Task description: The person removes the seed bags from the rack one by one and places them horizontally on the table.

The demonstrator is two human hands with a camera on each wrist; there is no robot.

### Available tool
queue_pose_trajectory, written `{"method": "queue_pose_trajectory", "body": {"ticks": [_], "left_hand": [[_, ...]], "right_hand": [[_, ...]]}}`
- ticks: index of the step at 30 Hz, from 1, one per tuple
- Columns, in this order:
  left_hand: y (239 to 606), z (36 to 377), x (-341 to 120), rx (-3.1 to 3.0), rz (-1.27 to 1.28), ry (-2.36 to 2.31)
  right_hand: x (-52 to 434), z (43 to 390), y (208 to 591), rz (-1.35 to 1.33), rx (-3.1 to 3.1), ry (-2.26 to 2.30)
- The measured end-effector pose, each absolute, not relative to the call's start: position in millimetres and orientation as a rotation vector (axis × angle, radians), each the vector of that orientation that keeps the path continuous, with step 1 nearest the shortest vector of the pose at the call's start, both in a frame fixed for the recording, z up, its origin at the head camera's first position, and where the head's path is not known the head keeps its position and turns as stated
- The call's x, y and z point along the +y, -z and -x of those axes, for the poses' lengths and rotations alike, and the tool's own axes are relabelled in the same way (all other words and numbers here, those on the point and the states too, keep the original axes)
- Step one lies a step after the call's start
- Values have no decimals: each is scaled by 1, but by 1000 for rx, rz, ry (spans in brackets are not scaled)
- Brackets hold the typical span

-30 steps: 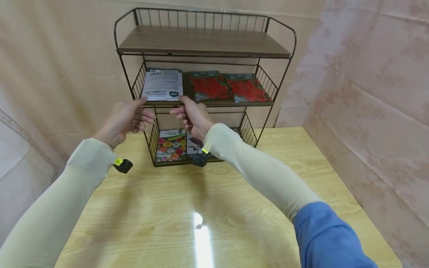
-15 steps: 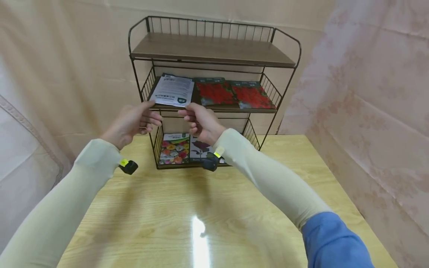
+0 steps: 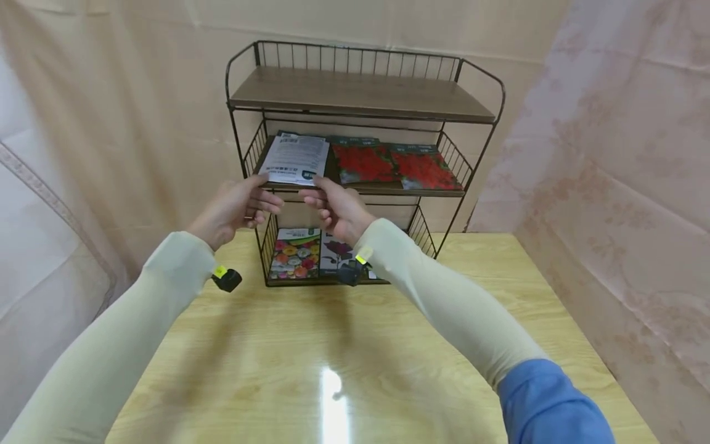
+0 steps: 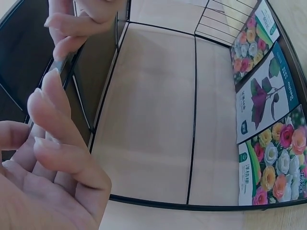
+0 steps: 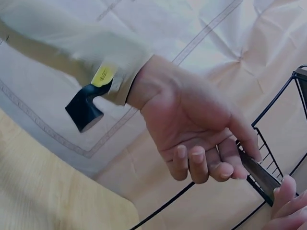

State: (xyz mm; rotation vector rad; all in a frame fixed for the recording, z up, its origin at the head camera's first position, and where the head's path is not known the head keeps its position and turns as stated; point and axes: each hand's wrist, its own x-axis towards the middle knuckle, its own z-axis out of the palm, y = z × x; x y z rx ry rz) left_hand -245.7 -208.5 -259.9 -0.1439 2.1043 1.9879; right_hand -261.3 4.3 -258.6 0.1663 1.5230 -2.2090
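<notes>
A white, text-covered seed packet lies back side up at the left of the middle shelf, over a darker packet edge showing behind it. My left hand pinches its near left corner, thumb on top and fingers below the shelf's front edge. At the near right corner, my right hand pinches in the same way. The left wrist view shows my left hand close up, its fingers bent beneath the board. My left hand appears palm side in the right wrist view, its thumb at the board's edge.
Two red-flowered seed packets overlap on the right of the middle shelf. Flower packets stand on the bottom tier. The wire rack has a brown top board and stands at the back of the wooden table, against draped cloth.
The head view has shifted, so the rack sits lower and further right. The packet turned slightly askew, then lies straighter near the shelf's front edge. Both hands stay at its near corners.
</notes>
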Motion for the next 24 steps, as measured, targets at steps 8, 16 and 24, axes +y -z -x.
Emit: {"method": "queue_pose_trajectory", "body": {"ticks": [8, 16, 24], "left_hand": [[261, 241, -211, 2058, 112, -2004], [264, 242, -210, 2074, 67, -2076], [264, 231, -219, 2109, -96, -2106]], "right_hand": [[2, 256, 256, -169, 1339, 2291], [12, 252, 256, -66, 1373, 2247], [34, 257, 261, 181, 1481, 1961]]}}
